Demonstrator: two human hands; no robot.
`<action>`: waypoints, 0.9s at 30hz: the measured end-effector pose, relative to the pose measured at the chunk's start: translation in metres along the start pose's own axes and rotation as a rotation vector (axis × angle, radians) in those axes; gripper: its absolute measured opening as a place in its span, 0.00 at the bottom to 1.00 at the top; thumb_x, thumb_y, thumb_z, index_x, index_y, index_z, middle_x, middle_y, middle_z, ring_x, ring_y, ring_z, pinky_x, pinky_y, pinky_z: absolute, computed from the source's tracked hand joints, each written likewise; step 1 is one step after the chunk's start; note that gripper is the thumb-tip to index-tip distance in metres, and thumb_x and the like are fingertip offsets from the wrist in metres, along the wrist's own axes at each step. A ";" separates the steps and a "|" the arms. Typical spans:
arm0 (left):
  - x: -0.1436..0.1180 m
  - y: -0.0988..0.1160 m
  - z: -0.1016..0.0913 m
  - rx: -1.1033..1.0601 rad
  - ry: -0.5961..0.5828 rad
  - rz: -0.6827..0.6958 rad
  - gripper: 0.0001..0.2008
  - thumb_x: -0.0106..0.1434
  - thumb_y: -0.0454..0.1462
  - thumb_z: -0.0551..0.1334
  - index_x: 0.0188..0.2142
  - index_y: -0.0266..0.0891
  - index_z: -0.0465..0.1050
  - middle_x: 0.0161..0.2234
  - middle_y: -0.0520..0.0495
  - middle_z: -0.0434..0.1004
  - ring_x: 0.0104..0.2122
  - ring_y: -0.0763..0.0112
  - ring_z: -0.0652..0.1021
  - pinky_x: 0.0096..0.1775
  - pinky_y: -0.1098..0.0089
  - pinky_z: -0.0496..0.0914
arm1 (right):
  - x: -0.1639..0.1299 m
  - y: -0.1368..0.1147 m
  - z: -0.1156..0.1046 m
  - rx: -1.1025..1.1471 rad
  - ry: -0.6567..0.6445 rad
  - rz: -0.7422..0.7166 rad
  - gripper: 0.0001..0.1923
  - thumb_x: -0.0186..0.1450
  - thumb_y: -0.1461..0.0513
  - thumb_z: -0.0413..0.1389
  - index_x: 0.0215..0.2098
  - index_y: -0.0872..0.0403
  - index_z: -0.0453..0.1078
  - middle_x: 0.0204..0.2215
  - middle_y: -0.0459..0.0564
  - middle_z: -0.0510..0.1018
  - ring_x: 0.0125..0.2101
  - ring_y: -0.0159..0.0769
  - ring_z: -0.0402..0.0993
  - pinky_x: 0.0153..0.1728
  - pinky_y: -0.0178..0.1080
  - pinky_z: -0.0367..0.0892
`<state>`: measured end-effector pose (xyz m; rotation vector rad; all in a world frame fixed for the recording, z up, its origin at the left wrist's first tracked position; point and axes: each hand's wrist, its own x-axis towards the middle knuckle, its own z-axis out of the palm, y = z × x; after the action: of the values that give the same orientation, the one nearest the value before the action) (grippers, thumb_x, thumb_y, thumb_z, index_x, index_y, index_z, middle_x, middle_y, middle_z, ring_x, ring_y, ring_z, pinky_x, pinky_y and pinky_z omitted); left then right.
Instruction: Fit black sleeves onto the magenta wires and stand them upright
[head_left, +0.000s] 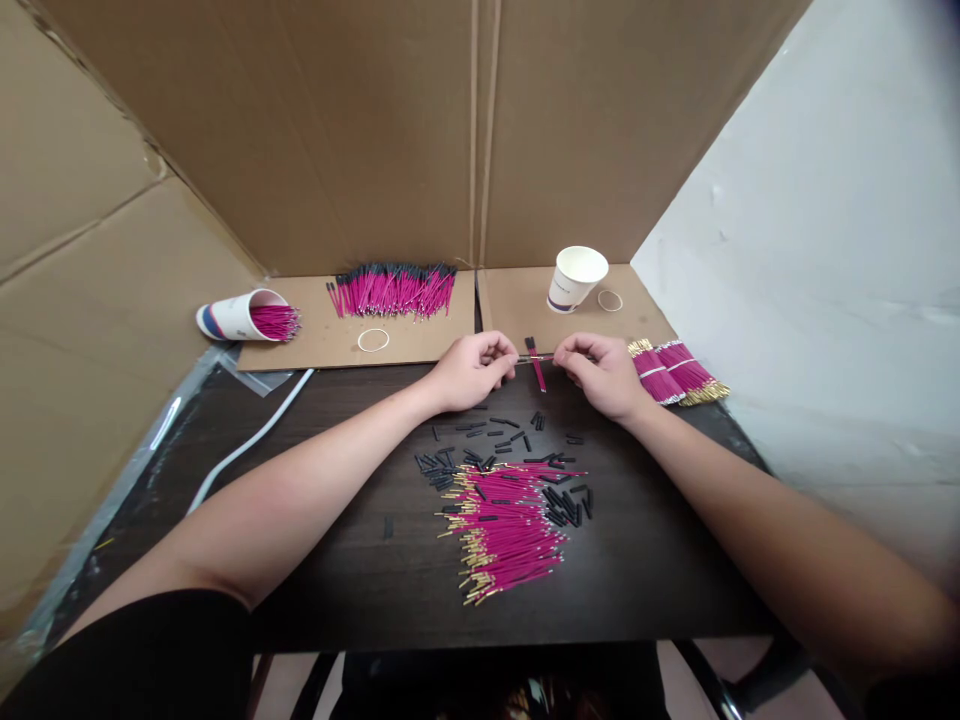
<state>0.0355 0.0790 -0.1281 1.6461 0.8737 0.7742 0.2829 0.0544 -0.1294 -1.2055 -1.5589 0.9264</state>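
In the head view, my left hand [478, 370] and my right hand [598, 374] face each other above the far part of the dark table. Both are closed in a pinch. A thin magenta wire [547, 358] spans the small gap between their fingertips; its ends are hidden by the fingers. Just beneath it lie a few magenta wires with black sleeves [536, 365]. Closer to me is a pile of magenta wires with gold terminals [510, 530]. Loose black sleeves [562, 505] are scattered around and on that pile.
Sleeved wires [394, 292] lie in a row on a cardboard strip [315, 345]. A tipped paper cup [229, 318] holds more wires; another cup [574, 280] stands upright. Rubber bands [373, 331] lie nearby. Banded wire bundles [675, 372] sit right. Cardboard walls enclose the back and left.
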 end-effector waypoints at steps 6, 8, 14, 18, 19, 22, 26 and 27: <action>-0.001 0.000 0.000 0.019 -0.003 -0.008 0.05 0.75 0.37 0.64 0.41 0.37 0.73 0.33 0.46 0.80 0.29 0.74 0.75 0.34 0.70 0.72 | 0.000 0.002 0.001 -0.043 -0.005 -0.027 0.12 0.62 0.53 0.63 0.28 0.52 0.78 0.23 0.46 0.75 0.25 0.37 0.67 0.31 0.42 0.65; -0.001 0.000 0.000 0.020 -0.004 -0.004 0.05 0.76 0.37 0.64 0.41 0.37 0.73 0.33 0.46 0.80 0.29 0.74 0.75 0.34 0.70 0.72 | 0.000 0.003 0.001 -0.056 -0.001 -0.035 0.12 0.62 0.53 0.63 0.28 0.52 0.78 0.24 0.47 0.77 0.26 0.38 0.69 0.31 0.42 0.66; 0.000 0.000 0.000 0.012 0.002 -0.003 0.05 0.75 0.36 0.64 0.41 0.37 0.74 0.33 0.46 0.80 0.29 0.74 0.75 0.33 0.70 0.71 | 0.000 0.004 0.001 -0.075 0.000 -0.050 0.11 0.63 0.53 0.63 0.28 0.52 0.78 0.25 0.49 0.79 0.27 0.39 0.71 0.31 0.42 0.66; -0.001 -0.002 0.000 0.012 0.006 -0.004 0.06 0.75 0.37 0.65 0.41 0.36 0.75 0.33 0.46 0.81 0.28 0.74 0.75 0.33 0.70 0.71 | 0.000 0.004 0.001 -0.078 -0.004 -0.057 0.12 0.63 0.53 0.64 0.28 0.52 0.79 0.26 0.49 0.80 0.27 0.39 0.72 0.31 0.42 0.67; -0.001 -0.002 0.001 0.011 0.007 -0.003 0.06 0.75 0.37 0.65 0.42 0.36 0.75 0.33 0.46 0.81 0.28 0.74 0.75 0.33 0.70 0.71 | -0.001 0.004 0.001 -0.077 -0.005 -0.059 0.12 0.63 0.53 0.64 0.28 0.52 0.79 0.25 0.49 0.80 0.27 0.39 0.72 0.31 0.42 0.67; 0.000 -0.004 0.001 0.008 0.017 -0.006 0.06 0.75 0.38 0.65 0.42 0.36 0.75 0.32 0.46 0.81 0.28 0.74 0.75 0.33 0.71 0.71 | -0.001 0.006 0.001 -0.079 -0.005 -0.056 0.12 0.64 0.52 0.65 0.29 0.51 0.79 0.26 0.49 0.80 0.27 0.39 0.72 0.31 0.42 0.66; 0.001 -0.005 0.001 0.004 0.035 -0.012 0.06 0.75 0.38 0.65 0.41 0.36 0.75 0.32 0.46 0.81 0.28 0.74 0.75 0.32 0.71 0.70 | -0.001 0.007 0.001 -0.087 -0.007 -0.049 0.13 0.64 0.52 0.65 0.29 0.51 0.79 0.26 0.50 0.80 0.27 0.39 0.71 0.31 0.42 0.67; 0.001 -0.005 0.001 0.003 0.039 -0.012 0.06 0.74 0.38 0.65 0.41 0.36 0.76 0.32 0.46 0.81 0.28 0.74 0.75 0.32 0.70 0.70 | -0.001 0.007 0.001 -0.088 -0.007 -0.048 0.13 0.64 0.52 0.65 0.29 0.51 0.79 0.26 0.50 0.80 0.27 0.39 0.71 0.31 0.42 0.66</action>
<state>0.0362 0.0803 -0.1335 1.6313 0.9116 0.7990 0.2840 0.0550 -0.1365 -1.2214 -1.6422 0.8391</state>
